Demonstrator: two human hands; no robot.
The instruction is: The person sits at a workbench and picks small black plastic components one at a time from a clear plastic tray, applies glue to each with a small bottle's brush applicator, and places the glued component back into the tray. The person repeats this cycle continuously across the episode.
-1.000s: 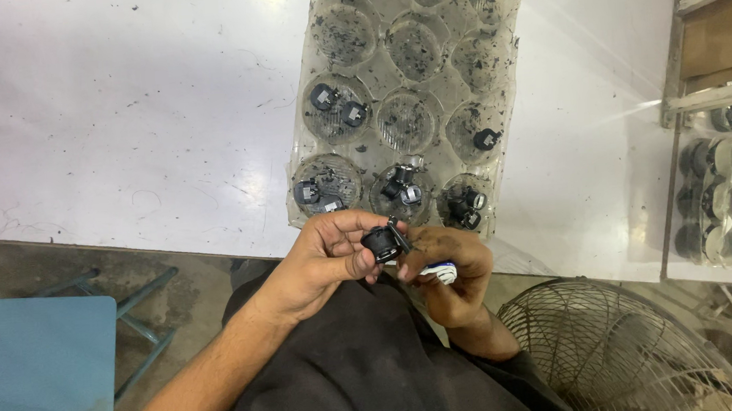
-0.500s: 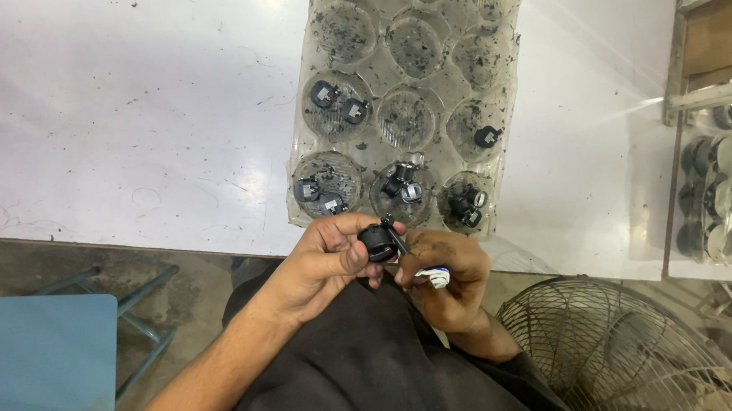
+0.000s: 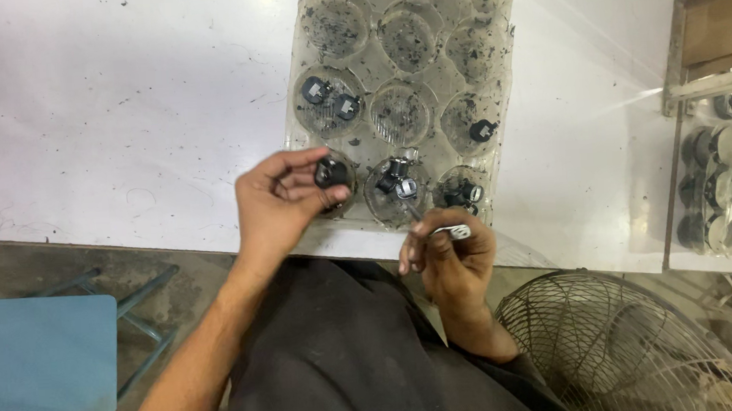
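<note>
At far left, a blue stool (image 3: pixel 41 361) is seen beside the white, scuffed desk (image 3: pixel 124 119). Since half a second ago, the left hand (image 3: pixel 285 198) has been carried up and away from the right hand, out over the near edge of the desk; the two hands, earlier pressed together at the lap, are now apart. A small black round part (image 3: pixel 331 174) is pinched between the left thumb and fingertips, held just over the near-left pocket of the clear plastic tray (image 3: pixel 406 101).

The tray is moulded in rows of round, ribbed pockets, glossy and flecked with dark grit. Several pockets are occupied by more black parts: a pair (image 3: pixel 330 102) in the upper left, one with a bright metal piece (image 3: pixel 398 182) near the front, another (image 3: pixel 463 195) at the front right, and a single one (image 3: pixel 482 129) at the right side.

Lower down, the right hand (image 3: pixel 449 255) is kept close to the dark shirt, fingers curled around a small white and metal tool (image 3: pixel 448 231) whose thin tip is pointed towards the tray. A wire fan guard (image 3: pixel 620 342) is seen at lower right, and a shelf with further trays of dark parts (image 3: pixel 729 183) at the far right.
</note>
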